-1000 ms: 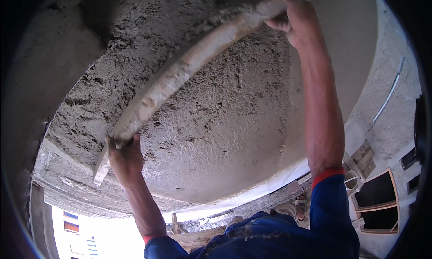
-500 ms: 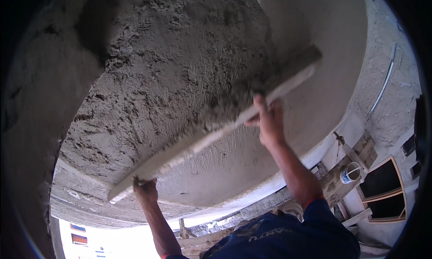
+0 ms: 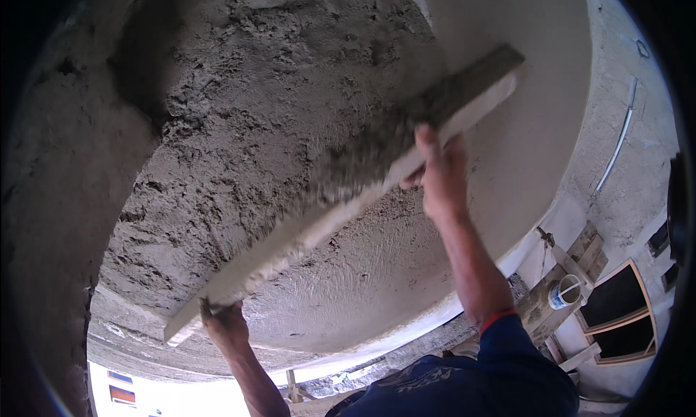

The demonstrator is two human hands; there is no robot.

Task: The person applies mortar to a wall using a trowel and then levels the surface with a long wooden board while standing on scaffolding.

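Observation:
A long straightedge board (image 3: 355,203) lies slantwise across a mortar-coated surface (image 3: 239,138), its lower end at the left and its upper end at the right. My left hand (image 3: 226,328) is closed around the board near the lower end. Farther up, my right hand (image 3: 442,176) grips the same board, thumb on its upper side. Loose wet mortar (image 3: 377,149) is heaped along the board's upper edge. Above the board the coating is rough and pitted; below it, the plaster (image 3: 348,286) looks flatter, with some pitted texture near the board.
At the right, a white bucket (image 3: 565,292) stands on wooden planks (image 3: 540,308). Beyond it is a wood-framed window (image 3: 618,312). A pale thin pipe (image 3: 618,145) runs along the right wall. A plastered edge (image 3: 51,199) curves down the left side.
The board has slid upward at its right end and slightly down-left at its lower end. Both hands moved with it, still gripping. More scraped texture shows below the board.

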